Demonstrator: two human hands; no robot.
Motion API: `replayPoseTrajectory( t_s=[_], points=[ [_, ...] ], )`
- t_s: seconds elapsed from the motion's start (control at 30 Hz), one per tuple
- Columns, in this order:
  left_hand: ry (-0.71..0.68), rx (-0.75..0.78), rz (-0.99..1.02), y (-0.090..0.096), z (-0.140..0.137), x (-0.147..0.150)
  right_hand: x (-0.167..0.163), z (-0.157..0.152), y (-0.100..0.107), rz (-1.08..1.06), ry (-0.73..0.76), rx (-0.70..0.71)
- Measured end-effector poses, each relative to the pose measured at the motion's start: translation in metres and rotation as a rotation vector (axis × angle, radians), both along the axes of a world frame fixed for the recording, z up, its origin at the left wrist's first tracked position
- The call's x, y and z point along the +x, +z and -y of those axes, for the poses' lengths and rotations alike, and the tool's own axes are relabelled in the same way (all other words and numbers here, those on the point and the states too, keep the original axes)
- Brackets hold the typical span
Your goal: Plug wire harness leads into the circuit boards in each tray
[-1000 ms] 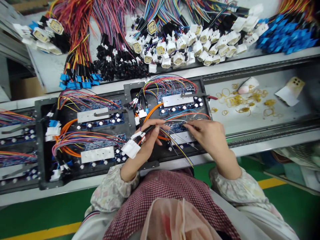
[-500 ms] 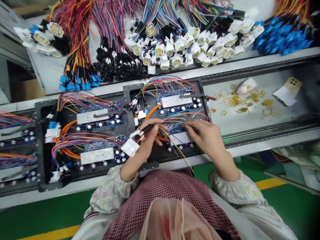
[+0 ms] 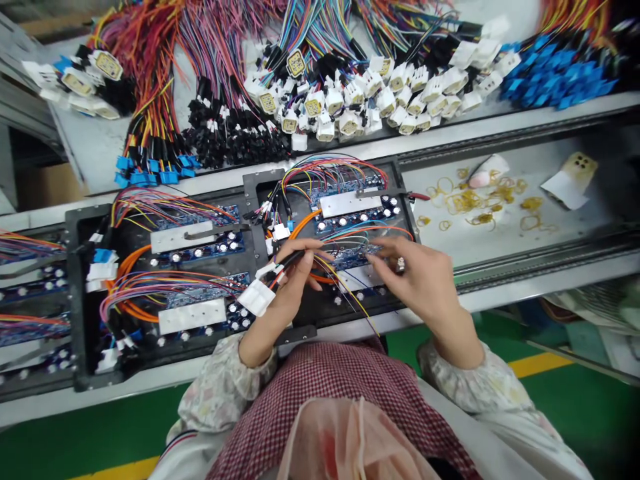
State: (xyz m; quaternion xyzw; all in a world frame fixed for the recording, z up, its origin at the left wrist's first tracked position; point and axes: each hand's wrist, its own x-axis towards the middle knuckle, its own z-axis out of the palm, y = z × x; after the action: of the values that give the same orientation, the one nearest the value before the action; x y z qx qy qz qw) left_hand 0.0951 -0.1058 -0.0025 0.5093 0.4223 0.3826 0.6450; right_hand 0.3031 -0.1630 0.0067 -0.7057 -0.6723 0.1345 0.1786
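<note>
My left hand [image 3: 293, 277] is closed around a wire harness, whose black sleeve lies between thumb and fingers. A white connector [image 3: 257, 297] on that harness hangs out over the wrist side. Yellow and dark loose wires [image 3: 357, 303] trail from the grip toward the tray's front edge. Beneath the hands lies a blue circuit board [image 3: 354, 257] with a silver heat-sink plate, partly covered by wires and fingers. Over the board's right part, my right hand [image 3: 413, 273] has its thumb and forefinger apart, with nothing visible between them. A ring shows on one finger.
Black trays [image 3: 80, 300] with wired boards run leftward along the line. Behind are bundled harnesses with white connectors [image 3: 350, 120], black plugs [image 3: 230, 133] and blue connectors [image 3: 555, 73]. Yellow rubber bands [image 3: 465, 200] lie at right, near a red-tipped tool [image 3: 419, 196].
My right thumb and forefinger have parted from their pinch at the thin wires, and the hand has turned slightly. My left hand keeps its grip on the harness. The whole view has shifted a little.
</note>
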Motion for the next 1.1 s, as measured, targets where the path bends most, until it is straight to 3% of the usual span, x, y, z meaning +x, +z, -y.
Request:
replayPoseTrajectory(
  t_s=[0.13, 0.17, 0.27, 0.33, 0.5, 0.77, 0.87, 1.0, 1.1],
  points=[
    [0.005, -0.028, 0.001, 0.002, 0.000, -0.001, -0.003, 0.018, 0.018, 0.094, 0.192, -0.091],
    [0.016, -0.034, -0.004, 0.002, 0.000, -0.001, 0.000, 0.021, 0.019, 0.128, 0.178, -0.087],
    [0.041, -0.051, -0.008, 0.001, 0.000, -0.001, 0.017, 0.022, 0.015, 0.160, -0.098, 0.028],
    [0.029, -0.057, 0.014, 0.001, 0.000, 0.000, 0.028, 0.019, 0.007, 0.151, -0.198, 0.065],
    [0.016, -0.041, 0.047, 0.002, -0.001, 0.001, 0.033, 0.009, -0.012, 0.207, -0.115, -0.053],
    [0.018, -0.045, 0.057, 0.004, -0.001, 0.001, 0.033, 0.003, -0.017, 0.218, -0.110, -0.152],
    [0.022, -0.049, 0.045, 0.004, -0.001, 0.001, 0.033, 0.003, -0.013, 0.219, -0.097, -0.132],
    [0.026, -0.051, 0.006, 0.004, -0.001, 0.001, 0.017, 0.012, 0.005, 0.131, -0.096, 0.014],
    [0.030, -0.051, -0.001, 0.004, -0.001, 0.001, 0.004, 0.021, 0.016, 0.077, 0.127, -0.033]
  ],
)
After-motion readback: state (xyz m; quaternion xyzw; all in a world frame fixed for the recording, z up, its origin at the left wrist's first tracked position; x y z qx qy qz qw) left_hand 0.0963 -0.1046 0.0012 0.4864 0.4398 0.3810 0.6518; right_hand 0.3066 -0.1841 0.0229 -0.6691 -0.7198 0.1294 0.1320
